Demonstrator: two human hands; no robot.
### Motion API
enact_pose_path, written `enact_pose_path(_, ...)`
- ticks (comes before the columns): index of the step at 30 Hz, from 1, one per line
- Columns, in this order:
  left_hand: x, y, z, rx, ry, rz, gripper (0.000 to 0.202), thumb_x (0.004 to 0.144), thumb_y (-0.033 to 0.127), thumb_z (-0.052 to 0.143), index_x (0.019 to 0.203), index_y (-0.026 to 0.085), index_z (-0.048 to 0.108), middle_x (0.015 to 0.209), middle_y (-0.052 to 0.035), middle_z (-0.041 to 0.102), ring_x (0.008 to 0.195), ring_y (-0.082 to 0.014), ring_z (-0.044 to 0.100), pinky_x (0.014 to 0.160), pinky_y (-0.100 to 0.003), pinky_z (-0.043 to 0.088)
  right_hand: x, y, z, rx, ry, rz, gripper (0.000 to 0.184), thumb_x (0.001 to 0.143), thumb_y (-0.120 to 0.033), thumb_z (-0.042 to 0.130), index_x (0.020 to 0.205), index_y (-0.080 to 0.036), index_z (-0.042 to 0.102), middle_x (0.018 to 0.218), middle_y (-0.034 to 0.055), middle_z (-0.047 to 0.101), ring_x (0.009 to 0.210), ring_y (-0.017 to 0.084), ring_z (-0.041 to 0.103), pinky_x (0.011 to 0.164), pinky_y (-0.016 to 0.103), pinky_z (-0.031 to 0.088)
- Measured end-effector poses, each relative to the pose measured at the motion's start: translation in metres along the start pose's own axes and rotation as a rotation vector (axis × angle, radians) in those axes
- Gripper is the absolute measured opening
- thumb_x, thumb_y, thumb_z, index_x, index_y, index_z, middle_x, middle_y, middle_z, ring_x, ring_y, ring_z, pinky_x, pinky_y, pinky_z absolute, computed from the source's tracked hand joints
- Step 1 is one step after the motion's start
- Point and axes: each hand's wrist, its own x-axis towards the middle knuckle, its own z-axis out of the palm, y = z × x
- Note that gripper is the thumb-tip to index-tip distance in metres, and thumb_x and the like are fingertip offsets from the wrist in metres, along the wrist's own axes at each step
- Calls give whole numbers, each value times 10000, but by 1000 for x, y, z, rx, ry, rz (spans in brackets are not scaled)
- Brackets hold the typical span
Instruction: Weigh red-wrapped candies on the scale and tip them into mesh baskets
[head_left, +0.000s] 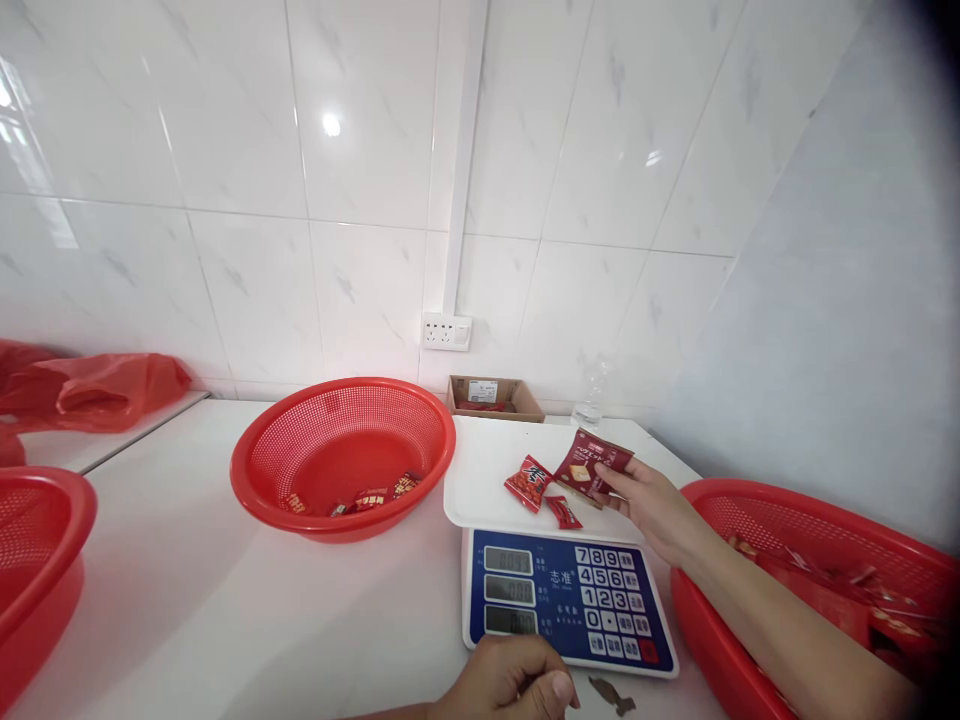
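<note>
Red plastic bags [112, 388]: lying crumpled on a neighbouring surface by the wall, at the far left.
Left-hand basket [52, 482]: standing on the white table [165, 570], with the picture's edge cutting it off.
Middle basket [262, 425]: standing well apart from the left-hand one, its perforated wall flaring outward; a few small wrapped packets [371, 498] are lying along its near side.
Wall socket [448, 332]: sitting on the marbled tiles, below a vertical white strip.
Cardboard box [531, 401]: resting against the wall behind the scale, with something red lying inside, too small to make out.
Left hand [514, 677]: resting in front of the scale's lower edge, its fingers lying curled in a loose fist; the palm is facing away, so I cannot tell whether anything is inside.
Scale [562, 600]: standing between the middle and right-hand baskets, its blue panel facing the person; the display digits are showing too faintly to read.
White pan [476, 490]: carrying a red packet [529, 484] and, just beside it, a smaller red packet [563, 513].
Clear bottle [589, 408]: standing behind the pan, near the wall.
Dark red packet [580, 462]: tilting over the pan's right part, just beside the red packet; whether it is touching the pan, I cannot tell.
Dark scrap [612, 694]: lying just below the scale.
Right hand [651, 497]: pinching the dark red packet by its right side, thumb on its face.
Right-hand basket [720, 488]: standing partly behind the forearm and holding many wrapped pieces.
</note>
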Motion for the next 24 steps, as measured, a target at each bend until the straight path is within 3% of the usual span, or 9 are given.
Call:
enact_pose_path(5,1,-6,-1,48,-33,86,723,764,761,307,761,90,576,599,-39,490,521,-90,473,479,-191,364,3,1,-2,-36,2,-13,252,713,-166,640,962,-183,609,879,42,698,778,162,648,622,233,555)
enact_pose_path(11,-1,-3,-1,43,-30,73,713,770,751,322,776,91,591,598,-37,490,521,-90,467,484,-192,375,2,3,-3,-77,-48,-42,308,691,-229,685,985,-190,600,918,48,702,842,191,651,694,280,552)
enact_pose_path(24,-1,-3,-1,67,-38,85,739,772,756,304,780,78,596,617,-65,507,543,-109,496,490,-200,390,4,4,-3,-117,-60,-22,201,724,-235,665,919,-203,629,835,14,721,782,174,664,733,288,535)
